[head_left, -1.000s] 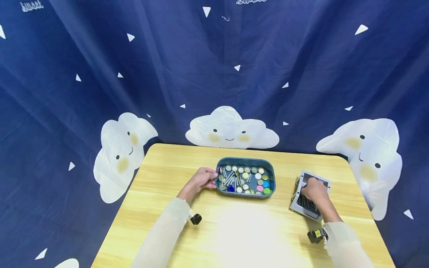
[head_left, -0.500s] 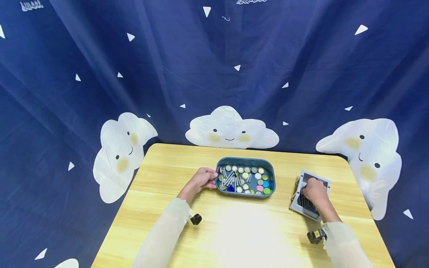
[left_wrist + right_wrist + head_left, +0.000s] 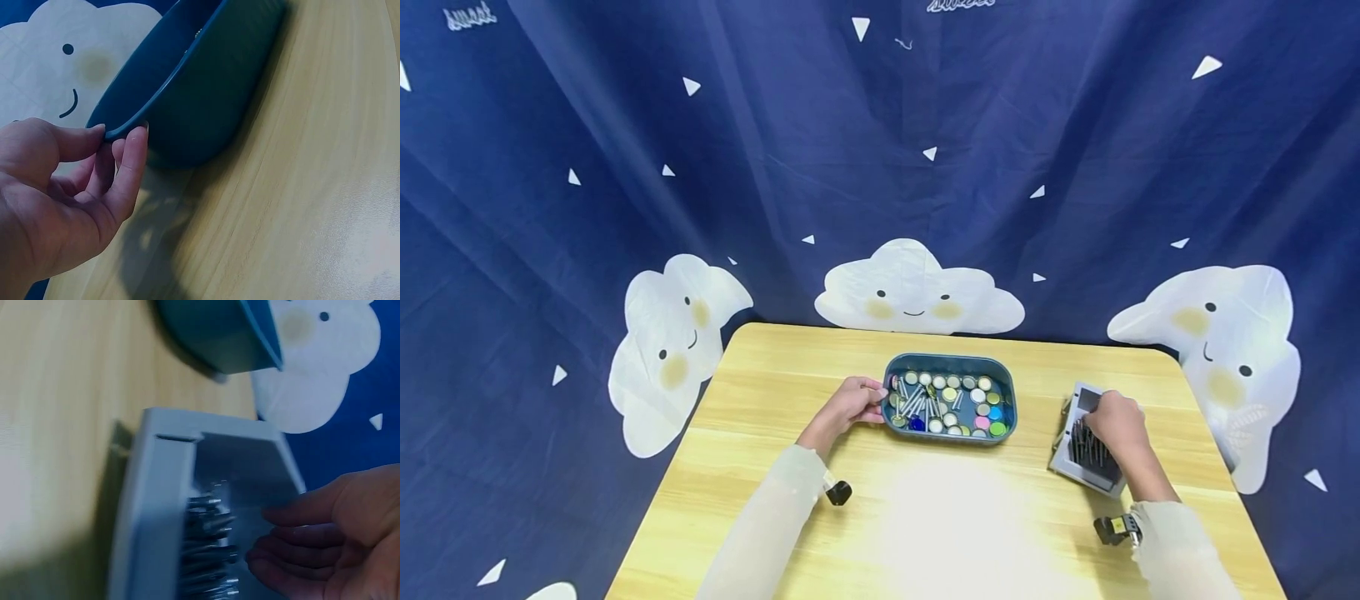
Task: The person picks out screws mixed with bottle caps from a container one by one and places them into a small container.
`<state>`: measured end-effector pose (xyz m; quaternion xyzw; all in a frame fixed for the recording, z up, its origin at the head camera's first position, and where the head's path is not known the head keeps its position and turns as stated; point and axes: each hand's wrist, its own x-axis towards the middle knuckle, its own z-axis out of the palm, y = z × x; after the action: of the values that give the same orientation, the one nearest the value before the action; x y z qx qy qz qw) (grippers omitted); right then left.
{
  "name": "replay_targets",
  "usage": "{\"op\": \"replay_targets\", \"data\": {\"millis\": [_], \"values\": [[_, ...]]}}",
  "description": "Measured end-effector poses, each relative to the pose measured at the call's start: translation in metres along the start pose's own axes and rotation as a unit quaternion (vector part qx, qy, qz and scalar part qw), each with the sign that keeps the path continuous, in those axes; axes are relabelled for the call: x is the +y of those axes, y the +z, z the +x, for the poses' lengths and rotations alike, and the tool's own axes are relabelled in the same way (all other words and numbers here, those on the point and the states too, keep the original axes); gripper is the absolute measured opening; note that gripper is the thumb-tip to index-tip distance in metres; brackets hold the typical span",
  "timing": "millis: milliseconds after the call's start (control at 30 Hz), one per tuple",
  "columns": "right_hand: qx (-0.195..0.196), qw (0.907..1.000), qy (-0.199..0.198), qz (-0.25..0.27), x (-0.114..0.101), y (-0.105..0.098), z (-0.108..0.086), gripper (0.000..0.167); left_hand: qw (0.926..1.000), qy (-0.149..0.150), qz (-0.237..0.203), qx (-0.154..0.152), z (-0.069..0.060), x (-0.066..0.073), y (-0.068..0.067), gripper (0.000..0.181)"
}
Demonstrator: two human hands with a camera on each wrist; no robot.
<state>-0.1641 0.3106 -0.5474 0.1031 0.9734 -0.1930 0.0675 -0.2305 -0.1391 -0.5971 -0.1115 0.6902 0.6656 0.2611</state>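
Since the earlier head frames, the right hand (image 3: 1118,421) has shifted toward the right rim of the grey box (image 3: 153,519), baring more of the dark rods (image 3: 1090,450) inside; the left hand (image 3: 69,194) has stayed put. In the right wrist view the right hand's fingers are loosely bent at the lower right, the thumb standing apart from them, with nothing visible between; that view is blurred. The left hand pinches the rim of the blue tray (image 3: 955,363), thumb on one side and fingers on the other.

The dark rods, probably screws, lie bunched in the grey box, right of centre in the head view. Each should be light, stiff and hardly fragile, but smooth enough to roll or slip from a fingertip pinch; the middle of a single shank seems the surest hold, with neighbours likely to drag along. The tray looks rigid, so its rim should take a pinch without bending.

The rods are slender, with a metallic glint at their ends in the right wrist view. The box has straight walls and a flat pale rim. The tray, at the lower centre of the head view, has rounded corners and holds silvery rods (image 3: 917,404) at its left among round caps (image 3: 977,395) in cream, yellow, pink, blue and green. Beneath is a pale wooden table (image 3: 760,367); a navy curtain (image 3: 880,125) with clouds fills the upper frame.
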Motion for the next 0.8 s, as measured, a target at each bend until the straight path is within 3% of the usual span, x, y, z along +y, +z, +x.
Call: {"op": "replay_targets", "data": {"millis": [200,367,533,800], "values": [[0.074,0.9965,-0.014,0.037,-0.021,-0.015,-0.009,0.027,1.0,-0.001,0.0,0.001,0.0,-0.001,0.001,0.029],[0.113,0.99,-0.048,0.069,-0.051,-0.022,-0.01,0.017,1.0,-0.002,-0.001,-0.007,0.001,0.0,0.0,0.031],[0.079,0.9893,-0.069,0.101,-0.085,-0.015,-0.006,0.019,1.0,-0.007,-0.002,-0.005,0.0,0.003,0.001,0.031],[0.005,0.9907,-0.072,0.115,-0.124,0.014,0.012,0.018,1.0,-0.004,-0.006,-0.005,-0.001,0.0,-0.001,0.032]]}}
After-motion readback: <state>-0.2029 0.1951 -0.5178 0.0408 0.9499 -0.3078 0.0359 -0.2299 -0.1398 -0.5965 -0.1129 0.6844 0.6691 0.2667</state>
